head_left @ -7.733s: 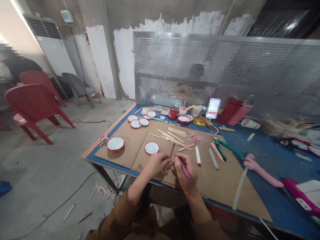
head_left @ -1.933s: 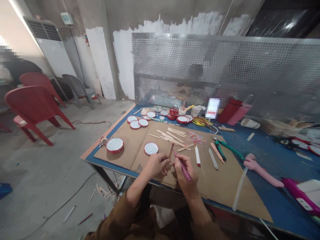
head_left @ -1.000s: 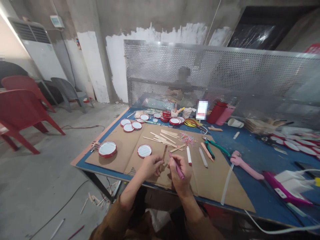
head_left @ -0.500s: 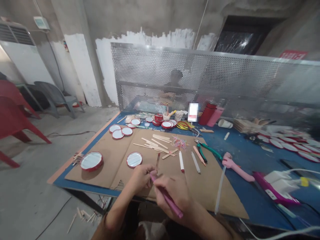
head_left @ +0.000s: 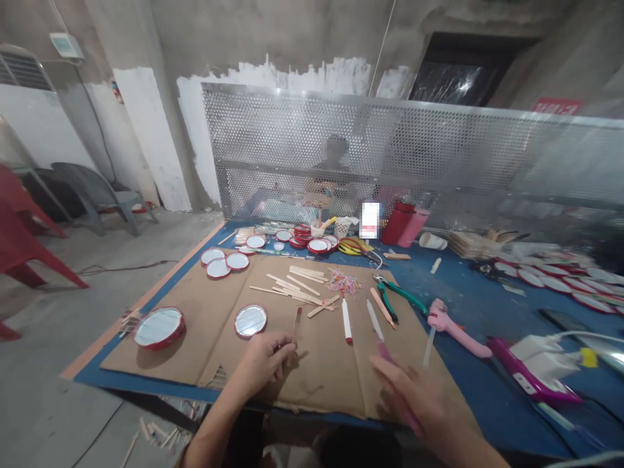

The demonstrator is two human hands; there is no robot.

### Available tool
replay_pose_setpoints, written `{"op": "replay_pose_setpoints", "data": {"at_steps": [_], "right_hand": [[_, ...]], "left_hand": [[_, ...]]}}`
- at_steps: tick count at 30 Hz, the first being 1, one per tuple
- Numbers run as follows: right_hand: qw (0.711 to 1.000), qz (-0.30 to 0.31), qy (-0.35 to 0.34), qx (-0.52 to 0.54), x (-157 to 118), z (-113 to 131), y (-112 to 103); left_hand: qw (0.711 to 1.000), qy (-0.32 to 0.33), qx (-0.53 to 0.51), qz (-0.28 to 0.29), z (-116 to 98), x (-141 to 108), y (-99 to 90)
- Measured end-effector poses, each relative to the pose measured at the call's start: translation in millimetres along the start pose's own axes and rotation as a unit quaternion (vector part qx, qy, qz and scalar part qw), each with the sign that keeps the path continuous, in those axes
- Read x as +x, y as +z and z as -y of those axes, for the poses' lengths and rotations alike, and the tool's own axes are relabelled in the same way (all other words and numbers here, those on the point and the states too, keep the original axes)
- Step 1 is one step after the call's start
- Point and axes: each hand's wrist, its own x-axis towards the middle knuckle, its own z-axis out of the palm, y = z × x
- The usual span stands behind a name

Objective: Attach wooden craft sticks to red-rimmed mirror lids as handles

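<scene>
The left hand (head_left: 263, 365) pinched a flat, reddish-tipped wooden stick (head_left: 297, 327) low between its fingers, seemingly sparing the tip, while the right hand (head_left: 425, 391) gripped a slim purple marker (head_left: 384, 352).

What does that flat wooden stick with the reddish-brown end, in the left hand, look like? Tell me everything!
The flat, narrow, wooden-looking stick appears thin and straight. Its far end is dark reddish-brown, and the part nearer the hand is paler brown. The person's bare left hand pinches it between thumb and fingers, hiding its near end. It points away from the person, above the brown cardboard sheet; I can't tell whether it touches the sheet.
</scene>
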Motion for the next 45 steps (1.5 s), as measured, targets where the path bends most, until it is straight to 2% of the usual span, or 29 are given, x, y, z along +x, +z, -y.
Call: {"op": "replay_pose_setpoints", "data": {"at_steps": [1,3,5,8,12,21,26,31,34,38,42,45], "right_hand": [[1.0,-0.003,0.002,-0.027,-9.4,-10.9,-9.8],[0.985,-0.008,-0.023,-0.168,-23.3,-28.0,-27.9],[0.968,0.042,-0.039,-0.246,-30.5,-39.1,-39.3],[0.947,0.115,-0.074,-0.291,-31.3,-49.5,-41.6],[0.935,0.157,-0.123,-0.294,-26.6,-59.1,-34.0],[0.93,0.18,-0.119,-0.298,-25.1,-72.1,-28.7],[0.945,0.155,-0.097,-0.27,-9.0,-83.5,-18.8],[0.954,0.137,-0.061,-0.259,9.5,-91.0,-21.0],[0.965,0.121,-0.04,-0.231,20.6,-76.8,-24.0],[0.99,0.041,-0.034,-0.132,38.4,-28.2,-13.2],[0.998,-0.046,-0.015,-0.043,63.9,21.2,23.3],[0.994,-0.103,-0.037,0.012,82.6,33.7,57.7]], "left_hand": [[1.0,0.0,0.001,0.0,0.2,0.2,-0.2],[1.0,-0.006,0.001,0.001,0.4,0.6,-0.6],[1.0,-0.01,0.002,-0.002,0.2,0.5,-0.8],[1.0,-0.003,0.005,-0.006,-0.8,-0.1,-0.9],[1.0,-0.004,-0.001,-0.012,-2.7,-1.1,-0.3],[1.0,0.002,-0.019,-0.022,0.6,0.9,0.0],[0.999,-0.001,-0.032,-0.019,2.0,2.1,0.4],[0.999,0.001,-0.04,-0.027,3.8,2.7,2.3],[0.999,-0.006,-0.043,-0.025,2.6,2.5,3.3],[0.999,-0.017,-0.042,-0.021,-1.6,3.7,3.2],[0.998,-0.035,-0.038,-0.018,-3.9,6.3,2.7],[0.998,-0.026,-0.048,-0.026,-3.3,6.1,2.8]]}}
